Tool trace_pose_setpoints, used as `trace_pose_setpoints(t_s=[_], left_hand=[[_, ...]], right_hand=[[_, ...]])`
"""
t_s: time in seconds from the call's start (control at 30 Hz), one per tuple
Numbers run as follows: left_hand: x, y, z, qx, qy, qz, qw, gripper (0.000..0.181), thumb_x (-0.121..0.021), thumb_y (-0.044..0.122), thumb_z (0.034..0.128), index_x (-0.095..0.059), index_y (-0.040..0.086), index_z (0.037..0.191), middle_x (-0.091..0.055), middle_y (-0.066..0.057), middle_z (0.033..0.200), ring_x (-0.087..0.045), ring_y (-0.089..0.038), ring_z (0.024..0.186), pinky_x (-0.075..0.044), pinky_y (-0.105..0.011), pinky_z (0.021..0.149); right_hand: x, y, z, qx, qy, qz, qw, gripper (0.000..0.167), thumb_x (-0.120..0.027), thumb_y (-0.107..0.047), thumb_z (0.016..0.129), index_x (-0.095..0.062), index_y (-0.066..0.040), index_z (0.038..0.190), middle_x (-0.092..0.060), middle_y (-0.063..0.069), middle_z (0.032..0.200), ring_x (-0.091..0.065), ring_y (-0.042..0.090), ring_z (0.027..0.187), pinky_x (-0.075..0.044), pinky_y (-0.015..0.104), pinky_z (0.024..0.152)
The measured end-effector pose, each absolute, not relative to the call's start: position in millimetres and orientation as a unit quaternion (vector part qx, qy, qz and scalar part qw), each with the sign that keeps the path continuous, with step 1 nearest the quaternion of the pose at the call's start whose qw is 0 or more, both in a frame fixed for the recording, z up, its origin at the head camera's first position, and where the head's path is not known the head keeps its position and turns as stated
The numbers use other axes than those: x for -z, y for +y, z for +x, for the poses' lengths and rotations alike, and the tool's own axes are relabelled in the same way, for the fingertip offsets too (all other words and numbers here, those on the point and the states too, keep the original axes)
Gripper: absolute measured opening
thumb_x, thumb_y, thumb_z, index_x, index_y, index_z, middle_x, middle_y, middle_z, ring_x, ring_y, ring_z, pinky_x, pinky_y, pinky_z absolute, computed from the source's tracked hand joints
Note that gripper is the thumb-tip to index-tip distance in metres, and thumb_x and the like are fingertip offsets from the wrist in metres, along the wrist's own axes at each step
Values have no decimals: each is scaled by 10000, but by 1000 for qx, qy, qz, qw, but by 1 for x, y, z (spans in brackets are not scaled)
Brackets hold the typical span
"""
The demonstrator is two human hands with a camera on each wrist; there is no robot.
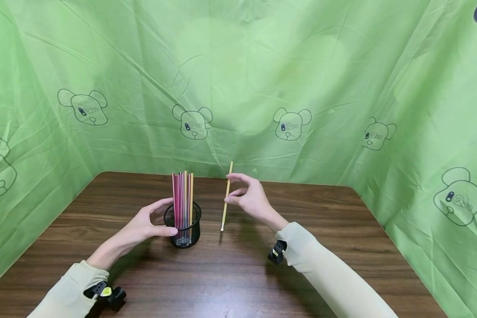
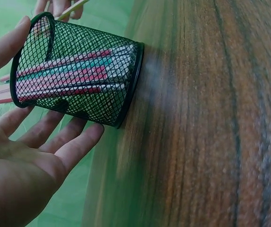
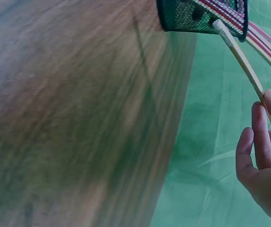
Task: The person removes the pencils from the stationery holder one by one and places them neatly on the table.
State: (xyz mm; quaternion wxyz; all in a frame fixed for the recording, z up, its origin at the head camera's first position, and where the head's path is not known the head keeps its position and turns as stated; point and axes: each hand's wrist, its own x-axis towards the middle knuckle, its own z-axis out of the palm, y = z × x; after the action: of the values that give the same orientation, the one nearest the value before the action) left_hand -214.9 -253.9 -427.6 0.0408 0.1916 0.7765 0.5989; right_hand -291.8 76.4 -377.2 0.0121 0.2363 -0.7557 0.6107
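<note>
A black mesh pen holder (image 1: 196, 233) stands upright on the table, left of the middle. Several pencils (image 1: 183, 190), pink, dark red and yellow, lean together inside it, their pale eraser ends at the bottom. My left hand (image 1: 143, 223) holds the holder from its left side; in the left wrist view the thumb is at the rim and the fingers (image 2: 81, 142) lie along the opposite wall. To the right of the holder, my right hand (image 1: 252, 198) pinches a yellow pencil (image 3: 245, 65) between thumb and fingers. That pencil is nearly upright above the table, white eraser end down.
The dark wood-grain table (image 1: 238, 282) spreads out around the holder. Green cloth (image 1: 238, 66) printed with bear-head outlines hangs behind the table and at both sides. A small black wrist camera (image 1: 277, 251) sits under the right sleeve, another (image 1: 115, 297) under the left.
</note>
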Motion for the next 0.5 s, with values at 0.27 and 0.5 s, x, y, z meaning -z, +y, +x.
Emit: trace_pose_setpoints(t_s=[0.27, 0.5], left_hand=[[430, -255, -215, -612, 765, 194, 50, 843, -842, 84, 878, -400, 12, 1592, -536, -259, 1492, -534, -440, 1332, -479, -373, 1027], [431, -257, -217, -617, 761, 193, 55, 838, -831, 74, 889, -389, 20, 1599, -527, -246, 1507, -566, -371, 1318, -480, -324, 1011]], right_hand=[[394, 81, -293, -602, -768, 218, -3, 655, -852, 163, 770, -690, -73, 1359, -656, 153, 1273, -770, 259, 859, -608, 339, 746], [405, 83, -294, -597, -769, 227, -29, 655, -829, 189, 777, -673, -41, 1369, -650, 154, 1283, -774, 283, 863, -603, 333, 751]])
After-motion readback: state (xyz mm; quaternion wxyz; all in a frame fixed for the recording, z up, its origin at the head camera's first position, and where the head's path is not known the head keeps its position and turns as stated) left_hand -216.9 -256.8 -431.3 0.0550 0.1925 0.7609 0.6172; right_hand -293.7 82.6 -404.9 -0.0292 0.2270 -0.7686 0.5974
